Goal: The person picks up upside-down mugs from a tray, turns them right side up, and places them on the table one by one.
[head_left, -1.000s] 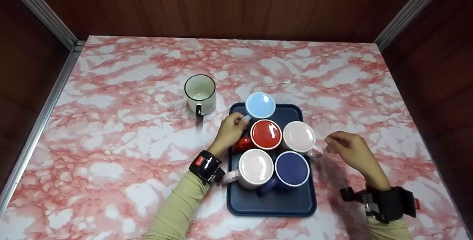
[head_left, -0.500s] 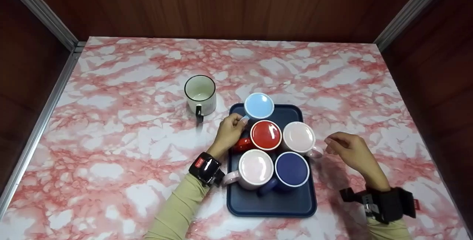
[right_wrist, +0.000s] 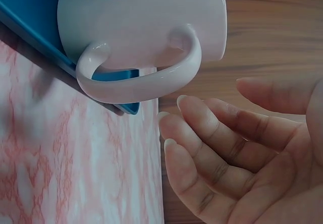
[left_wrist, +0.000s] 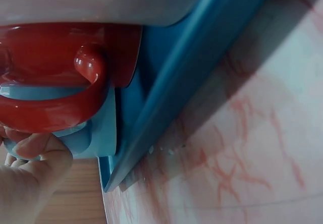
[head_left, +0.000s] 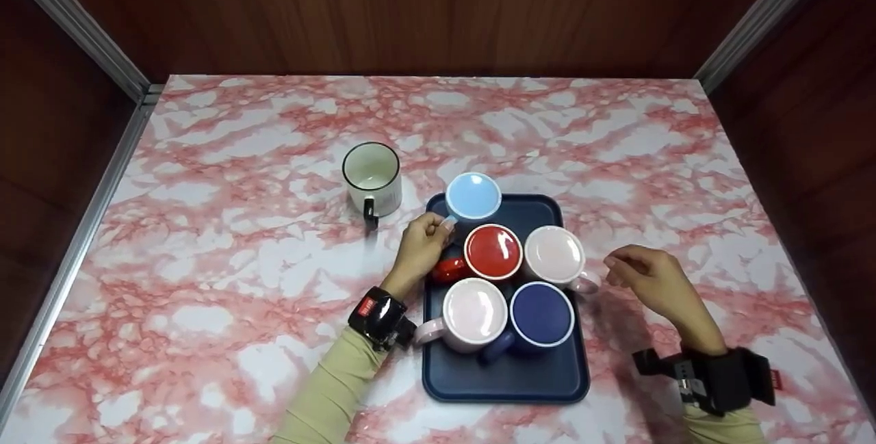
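My left hand (head_left: 422, 245) pinches the handle of a light blue mug (head_left: 473, 196), which stands upside down at the back left of a dark blue tray (head_left: 506, 382). Just in front of it is an upturned red mug (head_left: 493, 252), its handle close to my left fingers (left_wrist: 35, 146). An upturned pale pink mug (head_left: 554, 254) sits at the tray's right edge. Beside that mug's handle, a small gap away, my right hand (head_left: 650, 280) hovers with loosely bent fingers and nothing in them. A second pale pink mug (head_left: 475, 314) and a navy mug (head_left: 542, 314) are also upside down.
A cream mug (head_left: 373, 177) with a black rim and black handle stands upright on the pink marbled table (head_left: 205, 259), left of the tray's back corner. Dark wooden panels (head_left: 424, 13) enclose the back and sides.
The light blue mug has shifted slightly left on the tray with my left hand on its handle. My right hand has hardly moved.
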The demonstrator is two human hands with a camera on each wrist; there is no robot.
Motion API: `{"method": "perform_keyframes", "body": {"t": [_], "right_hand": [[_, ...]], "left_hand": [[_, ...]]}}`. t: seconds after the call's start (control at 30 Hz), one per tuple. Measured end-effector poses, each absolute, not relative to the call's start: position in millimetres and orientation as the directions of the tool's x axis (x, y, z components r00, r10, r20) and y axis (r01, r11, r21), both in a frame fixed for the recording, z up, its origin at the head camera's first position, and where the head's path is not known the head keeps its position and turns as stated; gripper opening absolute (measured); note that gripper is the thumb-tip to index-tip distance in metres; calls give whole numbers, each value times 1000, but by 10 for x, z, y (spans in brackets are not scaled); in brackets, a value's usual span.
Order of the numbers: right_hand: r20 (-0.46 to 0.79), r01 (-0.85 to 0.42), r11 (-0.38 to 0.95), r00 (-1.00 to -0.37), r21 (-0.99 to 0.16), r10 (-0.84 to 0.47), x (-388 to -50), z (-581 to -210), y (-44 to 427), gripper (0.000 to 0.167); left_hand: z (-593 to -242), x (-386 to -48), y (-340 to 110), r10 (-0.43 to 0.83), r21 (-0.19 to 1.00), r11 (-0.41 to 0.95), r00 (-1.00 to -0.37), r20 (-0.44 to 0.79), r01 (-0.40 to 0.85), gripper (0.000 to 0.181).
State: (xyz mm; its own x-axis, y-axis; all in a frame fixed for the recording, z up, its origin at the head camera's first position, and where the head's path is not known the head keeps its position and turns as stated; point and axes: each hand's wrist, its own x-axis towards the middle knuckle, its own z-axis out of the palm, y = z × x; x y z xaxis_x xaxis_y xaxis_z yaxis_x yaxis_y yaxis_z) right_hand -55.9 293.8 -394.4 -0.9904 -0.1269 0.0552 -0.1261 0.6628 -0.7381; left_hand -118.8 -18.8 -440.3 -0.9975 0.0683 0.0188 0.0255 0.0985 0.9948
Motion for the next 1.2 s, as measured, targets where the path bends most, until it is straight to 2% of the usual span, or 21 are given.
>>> {"method": "perform_keyframes", "body": {"t": [0.43, 0.7, 0.97, 1.2], "right_hand": [[77, -146, 652, -988, -744, -134, -536, -3936, 2946, 11], [86, -113, 653, -994, -749, -74, -522, -3909, 2925, 11], [90, -85, 580, -996, -810, -21, -498, -3863, 2898, 14], [122, -116, 550, -992, -827, -26, -496, -3849, 2886, 14]], "left_hand": [[-4399, -1169, -207, 53, 995, 92, -998, 26, 31, 17], [-4349, -1160, -216, 41, 997, 71, -999, 8, 11, 18], [-4289, -1145, -231, 38, 998, 53, -999, 14, 16, 19], [-4219, -1143, -249, 35, 998, 42, -999, 37, 39, 20]]}}
